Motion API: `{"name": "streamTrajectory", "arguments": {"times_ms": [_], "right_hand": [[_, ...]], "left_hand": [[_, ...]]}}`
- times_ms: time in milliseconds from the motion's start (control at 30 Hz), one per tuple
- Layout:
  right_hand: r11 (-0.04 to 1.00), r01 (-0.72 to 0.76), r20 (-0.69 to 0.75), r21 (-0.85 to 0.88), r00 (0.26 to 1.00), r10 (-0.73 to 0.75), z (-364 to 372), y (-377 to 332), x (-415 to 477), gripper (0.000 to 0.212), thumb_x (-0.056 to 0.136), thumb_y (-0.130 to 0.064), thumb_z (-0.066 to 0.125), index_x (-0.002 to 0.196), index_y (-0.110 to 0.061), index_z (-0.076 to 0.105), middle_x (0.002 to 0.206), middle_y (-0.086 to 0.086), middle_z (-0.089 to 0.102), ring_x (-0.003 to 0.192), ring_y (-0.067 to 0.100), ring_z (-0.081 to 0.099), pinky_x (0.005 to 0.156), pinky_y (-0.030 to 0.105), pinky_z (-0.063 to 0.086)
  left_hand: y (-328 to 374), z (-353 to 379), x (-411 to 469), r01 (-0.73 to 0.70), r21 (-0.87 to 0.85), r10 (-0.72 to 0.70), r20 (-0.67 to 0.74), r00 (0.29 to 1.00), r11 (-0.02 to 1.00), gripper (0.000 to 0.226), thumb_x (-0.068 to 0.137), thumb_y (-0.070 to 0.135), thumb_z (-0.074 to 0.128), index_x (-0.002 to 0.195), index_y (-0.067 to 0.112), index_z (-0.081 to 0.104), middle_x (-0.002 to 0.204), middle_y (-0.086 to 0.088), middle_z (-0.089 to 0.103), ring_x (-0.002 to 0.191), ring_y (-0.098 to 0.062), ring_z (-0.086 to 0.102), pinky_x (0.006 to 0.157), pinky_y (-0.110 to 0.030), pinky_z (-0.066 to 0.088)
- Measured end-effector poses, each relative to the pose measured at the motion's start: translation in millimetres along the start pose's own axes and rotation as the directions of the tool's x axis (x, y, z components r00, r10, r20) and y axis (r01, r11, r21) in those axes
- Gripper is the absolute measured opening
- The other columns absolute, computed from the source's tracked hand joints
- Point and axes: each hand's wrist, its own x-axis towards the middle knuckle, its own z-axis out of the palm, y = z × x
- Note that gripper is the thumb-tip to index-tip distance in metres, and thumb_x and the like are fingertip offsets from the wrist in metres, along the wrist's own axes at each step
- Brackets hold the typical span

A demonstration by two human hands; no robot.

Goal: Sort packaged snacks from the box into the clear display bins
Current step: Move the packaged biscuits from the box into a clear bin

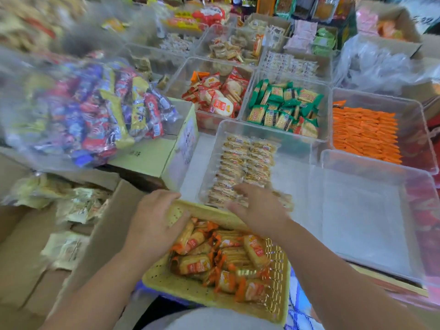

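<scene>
Reaching forward, hands [154, 217] [259, 206] sit at basket [190, 289] rim.

Nothing is reading clearly here; the orange-wrapped packets [195, 266] in the yellow basket [181, 285] are carrying red label panels with pale lettering, too blurred to make out. Dark handwriting is showing on the side of the pale green box [188, 139], illegible; the red packets [221, 101] and green packets [283, 108] are bearing logos too small to read.
</scene>
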Motion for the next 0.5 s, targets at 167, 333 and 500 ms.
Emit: {"name": "streamTrajectory", "arguments": {"times_ms": [167, 333, 500], "right_hand": [[0.952, 0.301, 0.055, 0.059, 0.951, -0.304, 54.6, -91.1, -20.9, 0.047, 0.093, -0.052, 0.062, 0.135, -0.031, 0.060, 0.134, -0.009, 0.062, 0.125, 0.011, 0.053, 0.101, 0.028, 0.044], [0.832, 0.552, 0.170, 0.061, 0.815, -0.554, 112.5, -171.6, -32.2, 0.049, 0.094, -0.049, 0.063, 0.136, -0.024, 0.061, 0.137, -0.006, 0.058, 0.131, 0.014, 0.041, 0.110, 0.021, 0.028], [0.776, 0.624, 0.168, -0.094, 0.778, -0.605, 159.7, -239.4, -18.6, 0.048, 0.090, -0.052, 0.060, 0.128, -0.025, 0.068, 0.138, -0.002, 0.059, 0.138, 0.020, 0.038, 0.114, 0.022, 0.009]], "left_hand": [[-37.5, -53.7, -80.5, 0.119, 0.009, -0.116, -0.162, 0.980, 0.993, 0.049, 0.083, 0.048, 0.061, 0.106, 0.008, 0.076, 0.110, -0.010, 0.070, 0.107, -0.020, 0.055, 0.094, -0.021, 0.034], [-116.3, -95.6, -139.3, 0.401, -0.013, -0.394, -0.218, 0.893, 0.916, 0.036, 0.088, 0.034, 0.079, 0.120, 0.019, 0.070, 0.119, 0.005, 0.065, 0.119, -0.024, 0.057, 0.101, -0.036, 0.042], [-202.3, -121.7, -150.6, 0.545, 0.010, -0.544, -0.048, 0.838, 0.839, 0.060, 0.087, 0.052, 0.073, 0.139, 0.027, 0.055, 0.122, 0.006, 0.057, 0.115, -0.016, 0.054, 0.095, -0.033, 0.045]]}}
